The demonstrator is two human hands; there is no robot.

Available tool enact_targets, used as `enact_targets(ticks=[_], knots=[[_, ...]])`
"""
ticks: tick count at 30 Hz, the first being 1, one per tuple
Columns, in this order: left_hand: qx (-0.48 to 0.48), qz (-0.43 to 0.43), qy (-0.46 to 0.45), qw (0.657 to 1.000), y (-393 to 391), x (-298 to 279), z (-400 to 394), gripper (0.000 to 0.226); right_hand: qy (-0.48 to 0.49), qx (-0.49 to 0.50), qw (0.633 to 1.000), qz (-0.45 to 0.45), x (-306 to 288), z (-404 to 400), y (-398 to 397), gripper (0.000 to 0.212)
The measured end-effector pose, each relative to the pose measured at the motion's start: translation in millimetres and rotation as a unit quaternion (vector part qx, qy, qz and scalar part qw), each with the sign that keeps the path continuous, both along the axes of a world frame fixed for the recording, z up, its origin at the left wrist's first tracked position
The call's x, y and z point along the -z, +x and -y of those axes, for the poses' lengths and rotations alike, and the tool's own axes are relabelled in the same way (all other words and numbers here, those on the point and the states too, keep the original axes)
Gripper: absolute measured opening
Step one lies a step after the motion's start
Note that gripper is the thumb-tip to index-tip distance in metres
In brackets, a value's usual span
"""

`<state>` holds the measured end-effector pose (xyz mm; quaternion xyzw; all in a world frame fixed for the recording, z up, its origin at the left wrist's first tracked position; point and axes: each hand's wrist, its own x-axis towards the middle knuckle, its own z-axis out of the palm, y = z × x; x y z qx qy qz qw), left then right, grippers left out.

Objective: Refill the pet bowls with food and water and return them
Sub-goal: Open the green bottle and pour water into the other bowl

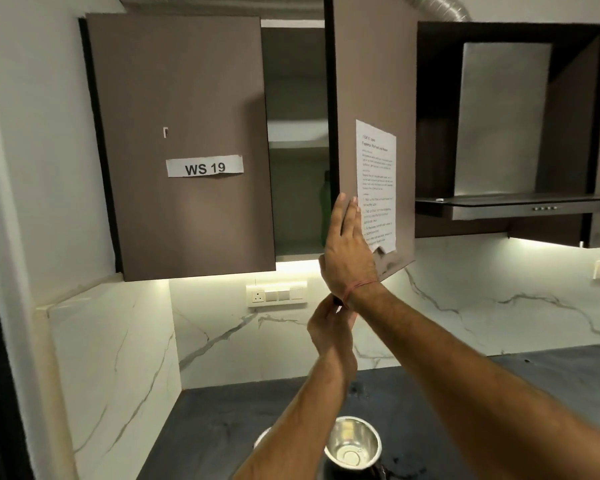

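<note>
Two steel pet bowls stand on the dark counter at the bottom. One bowl (352, 445) is empty and in plain sight; only the rim of the other bowl (262, 438) shows behind my left forearm. My right hand (349, 247) is raised with straight fingers against the lower edge of the open cabinet door (374, 81). My left hand (329, 327) is just below it, its fingers curled at the red thread (359, 285) on my right wrist and pinching its knot. A green bottle (325, 202) stands inside the cabinet, half hidden by the door.
The closed left cabinet door (181, 98) bears a "WS 19" label. A printed sheet (376, 181) is taped to the open door. To the right hangs a range hood (516, 204). A socket panel (276, 294) sits on the marble backsplash.
</note>
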<state>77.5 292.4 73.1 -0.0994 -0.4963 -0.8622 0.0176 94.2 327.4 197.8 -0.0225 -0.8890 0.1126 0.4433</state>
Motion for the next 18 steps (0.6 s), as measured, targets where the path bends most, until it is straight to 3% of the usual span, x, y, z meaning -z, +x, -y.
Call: enact_targets(ticks=[3,8,12,13,15,18], knots=[[0.039,0.029,0.082,0.995,29.7,-4.6,-15.6,0.033,0.013,-0.009,1.0,-0.015,0.1,-24.7,24.2,0.094],[-0.008,-0.093,-0.124,0.988,48.5,3.6,-39.0,0.017,0.04,-0.003,0.998,-0.048,8.0,-68.8,56.3,0.092],[-0.014,-0.138,-0.197,0.971,56.9,-5.1,-56.5,0.028,0.131,0.08,0.986,-0.062,9.3,-100.7,72.5,0.086],[-0.002,-0.132,-0.189,0.973,60.8,-8.2,-61.5,0.025,0.169,0.116,0.977,-0.063,9.7,-108.2,75.0,0.084],[0.072,-0.075,-0.082,0.991,66.7,-14.6,-72.3,0.019,0.225,0.184,0.955,-0.065,11.0,-118.5,78.4,0.079],[0.177,-0.012,0.04,0.983,79.0,-20.8,-89.3,0.035,0.292,0.263,0.919,-0.026,12.1,-135.2,85.0,0.074]])
